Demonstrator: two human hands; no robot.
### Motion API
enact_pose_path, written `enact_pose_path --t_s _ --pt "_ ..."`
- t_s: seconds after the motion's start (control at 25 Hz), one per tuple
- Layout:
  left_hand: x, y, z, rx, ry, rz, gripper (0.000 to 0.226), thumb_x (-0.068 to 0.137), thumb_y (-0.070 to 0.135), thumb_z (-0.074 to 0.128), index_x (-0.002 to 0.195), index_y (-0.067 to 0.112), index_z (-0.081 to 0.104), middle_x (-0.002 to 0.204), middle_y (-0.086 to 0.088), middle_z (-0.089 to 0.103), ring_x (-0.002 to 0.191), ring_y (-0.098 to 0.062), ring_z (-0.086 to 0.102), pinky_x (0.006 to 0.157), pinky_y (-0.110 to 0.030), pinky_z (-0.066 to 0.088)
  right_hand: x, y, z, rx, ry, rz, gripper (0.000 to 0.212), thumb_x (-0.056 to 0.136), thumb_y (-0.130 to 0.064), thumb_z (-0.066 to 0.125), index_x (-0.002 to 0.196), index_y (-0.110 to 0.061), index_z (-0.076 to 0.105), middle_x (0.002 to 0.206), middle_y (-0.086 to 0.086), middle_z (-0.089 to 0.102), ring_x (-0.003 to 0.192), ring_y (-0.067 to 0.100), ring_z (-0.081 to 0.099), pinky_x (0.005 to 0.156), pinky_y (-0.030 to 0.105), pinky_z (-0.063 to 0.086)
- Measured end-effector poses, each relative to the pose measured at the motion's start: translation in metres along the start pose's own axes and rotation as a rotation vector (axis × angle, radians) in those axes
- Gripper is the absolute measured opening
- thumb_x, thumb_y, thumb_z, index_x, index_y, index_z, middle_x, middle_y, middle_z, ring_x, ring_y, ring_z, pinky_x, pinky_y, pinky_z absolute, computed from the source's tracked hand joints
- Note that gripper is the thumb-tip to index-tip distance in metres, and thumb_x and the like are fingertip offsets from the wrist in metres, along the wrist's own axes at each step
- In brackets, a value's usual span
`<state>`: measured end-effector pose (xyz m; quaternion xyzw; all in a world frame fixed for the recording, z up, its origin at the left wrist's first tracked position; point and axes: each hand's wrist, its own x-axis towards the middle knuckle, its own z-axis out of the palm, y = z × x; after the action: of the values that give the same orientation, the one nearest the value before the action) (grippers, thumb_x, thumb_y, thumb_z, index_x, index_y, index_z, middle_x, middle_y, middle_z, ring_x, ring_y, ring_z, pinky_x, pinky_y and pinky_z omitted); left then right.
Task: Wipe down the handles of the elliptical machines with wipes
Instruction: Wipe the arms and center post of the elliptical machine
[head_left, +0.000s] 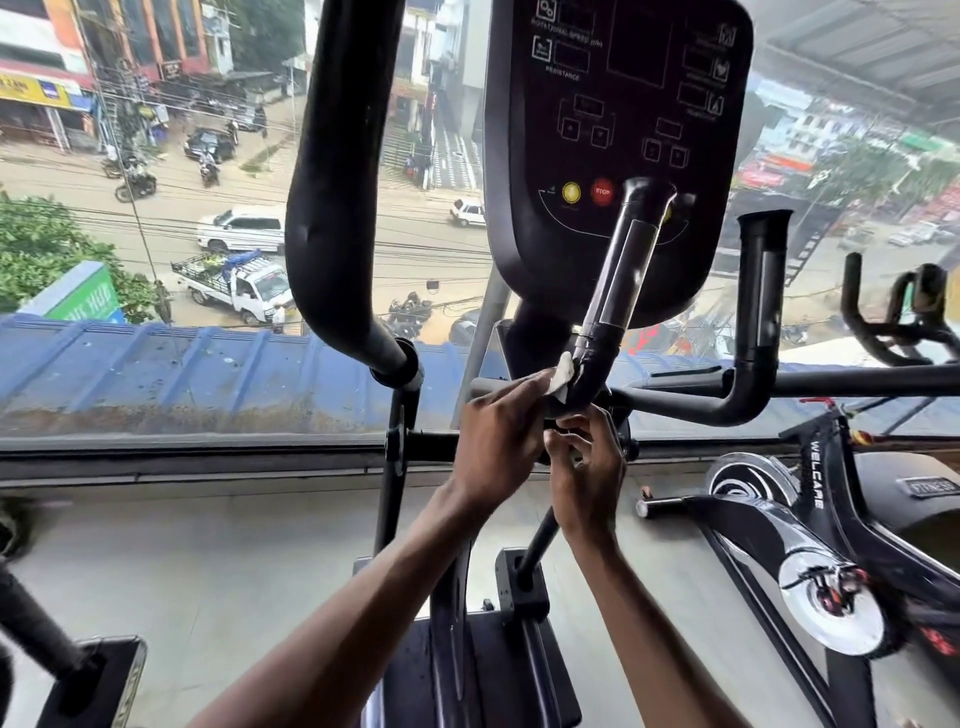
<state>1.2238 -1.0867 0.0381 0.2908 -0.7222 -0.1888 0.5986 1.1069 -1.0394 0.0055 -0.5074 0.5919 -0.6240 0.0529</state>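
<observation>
Down at the bend of the handle (602, 353) under the console (618, 104), my left hand (498, 441) pinches the wipe (562, 373) against it, right hand (589, 467) curled just below (can't tell on what), and that light fingertip pinch could drop the wipe mid-rub.

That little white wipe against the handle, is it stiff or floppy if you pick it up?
Probably floppy: the wipe crumples and folds where the left hand presses it to the handle. Likely very light, since fingertips alone hold it.
</observation>
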Motion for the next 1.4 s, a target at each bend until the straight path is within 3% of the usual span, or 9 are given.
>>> enact_pose_path --t_s 0.12,0.24,0.48,0.64,0.76,0.92,1.08,1.24,1.4 --pt "-0.004 0.024 0.013 -0.044 0.126 -0.108 0.039 0.086 -0.008 0.066 0.12 0.009 0.075 0.097 -0.011 0.079 0.091 -0.014 0.068 0.076 0.005 0.037 0.0 0.004 -0.002 0.008 -0.018 -0.013 0.041 0.085 -0.031 0.061 0.115 -0.004 0.067 0.101 0.01 0.067 0.094 0.025 0.067 0.081 0.03 0.056" --pt "-0.001 0.024 0.016 -0.06 0.147 -0.172 0.035 0.088 -0.007 0.068 0.118 0.01 0.076 0.092 -0.013 0.078 0.089 -0.015 0.066 0.072 0.007 0.033 0.001 0.001 -0.003 0.034 -0.029 -0.011 0.043 0.083 -0.032 0.062 0.116 -0.004 0.068 0.102 0.009 0.068 0.095 0.024 0.067 0.081 0.025 0.054" --pt "-0.028 -0.037 0.008 0.051 0.011 0.109 0.03 0.094 -0.003 0.066 0.121 0.006 0.074 0.137 -0.002 0.066 0.125 -0.011 0.064 0.096 -0.023 0.056 -0.002 -0.004 -0.004 0.019 -0.023 0.009 0.04 0.081 -0.033 0.059 0.113 -0.011 0.068 0.104 0.007 0.068 0.095 0.019 0.067 0.079 0.026 0.055" --pt "-0.024 -0.048 0.011 0.098 0.032 0.042 0.031 0.097 0.005 0.061 0.125 0.008 0.072 0.135 -0.004 0.068 0.126 -0.011 0.063 0.099 -0.028 0.056 -0.003 -0.009 0.0 0.021 0.012 0.035 0.037 0.08 -0.035 0.058 0.109 -0.014 0.07 0.1 0.007 0.066 0.091 0.017 0.065 0.076 0.023 0.053" --pt "-0.033 -0.051 0.015 0.121 -0.032 0.061 0.033 0.097 0.005 0.06 0.128 0.008 0.071 0.136 -0.004 0.068 0.127 -0.011 0.062 0.103 -0.017 0.049 -0.004 -0.01 0.002 0.018 0.026 0.051 0.036 0.08 -0.035 0.058 0.108 -0.015 0.069 0.099 0.008 0.067 0.089 0.018 0.066 0.075 0.028 0.055" --pt "-0.025 -0.076 0.014 0.179 -0.006 -0.331 0.029 0.092 0.012 0.063 0.117 0.012 0.078 0.122 -0.01 0.072 0.102 -0.028 0.075 0.08 -0.026 0.051 -0.005 -0.014 0.003 0.015 0.05 0.068 0.034 0.079 -0.038 0.058 0.103 -0.017 0.069 0.098 0.006 0.066 0.09 0.018 0.066 0.076 0.026 0.054" --pt "-0.026 -0.06 0.021 0.038 0.034 -0.149 0.033 0.095 0.014 0.064 0.126 0.015 0.074 0.129 -0.002 0.071 0.124 -0.01 0.064 0.1 -0.021 0.053 -0.005 -0.009 0.005 0.005 0.06 0.086 0.032 0.08 -0.037 0.059 0.101 -0.015 0.068 0.097 0.005 0.066 0.09 0.021 0.066 0.075 0.028 0.053" --pt "-0.013 -0.076 0.02 0.107 0.053 -0.332 0.029 0.093 0.024 0.063 0.116 0.017 0.078 0.102 -0.009 0.079 0.084 -0.027 0.077 0.066 -0.026 0.05 -0.003 -0.009 0.005 -0.008 0.07 0.076 0.021 0.082 -0.025 0.061 0.099 -0.014 0.068 0.097 0.004 0.065 0.09 0.019 0.065 0.076 0.025 0.053" --pt "0.006 -0.064 0.016 -0.03 -0.045 -0.224 0.029 0.093 0.018 0.064 0.116 0.026 0.079 0.113 0.004 0.078 0.105 -0.011 0.074 0.088 -0.024 0.058 -0.006 -0.008 0.006 -0.011 0.087 0.055 0.025 0.082 -0.028 0.06 0.095 -0.008 0.065 0.095 0.002 0.064 0.087 0.016 0.065 0.075 0.028 0.053"
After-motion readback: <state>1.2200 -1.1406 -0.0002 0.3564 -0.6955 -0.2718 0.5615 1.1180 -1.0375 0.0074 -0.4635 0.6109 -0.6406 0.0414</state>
